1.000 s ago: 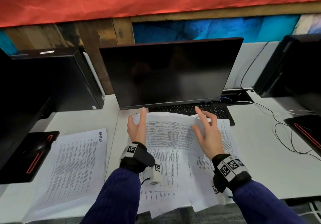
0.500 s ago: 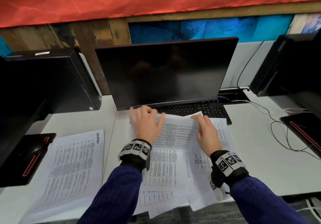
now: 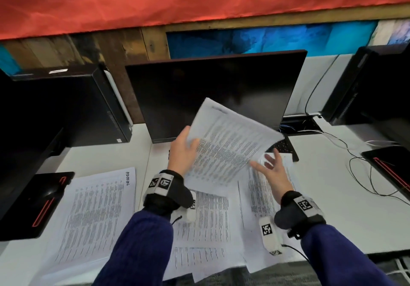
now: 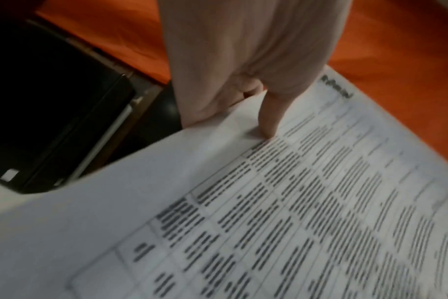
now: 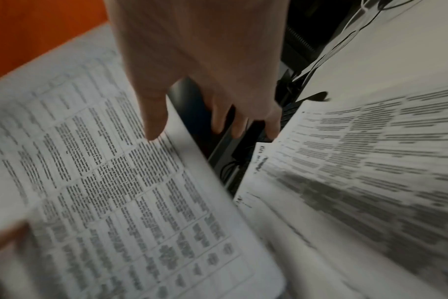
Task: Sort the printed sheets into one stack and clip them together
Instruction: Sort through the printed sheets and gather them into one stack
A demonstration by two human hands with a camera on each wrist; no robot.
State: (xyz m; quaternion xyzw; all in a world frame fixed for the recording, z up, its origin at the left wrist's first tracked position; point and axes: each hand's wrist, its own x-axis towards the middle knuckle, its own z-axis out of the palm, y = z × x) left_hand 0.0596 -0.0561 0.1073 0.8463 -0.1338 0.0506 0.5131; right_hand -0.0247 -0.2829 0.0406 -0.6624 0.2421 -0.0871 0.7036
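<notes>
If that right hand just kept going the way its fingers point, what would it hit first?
Probably the black keyboard just beyond the right hand, whose open fingers point across the sheets' far edge; depth is unclear.

The print on the lifted sheet (image 3: 224,143) is smeared past reading. The keyboard (image 3: 282,147) is mostly covered by that sheet. The loose sheets (image 3: 213,254) at the worktop's near edge are partly covered by both sleeves. In the right wrist view the print on the sheets is blurred.
</notes>
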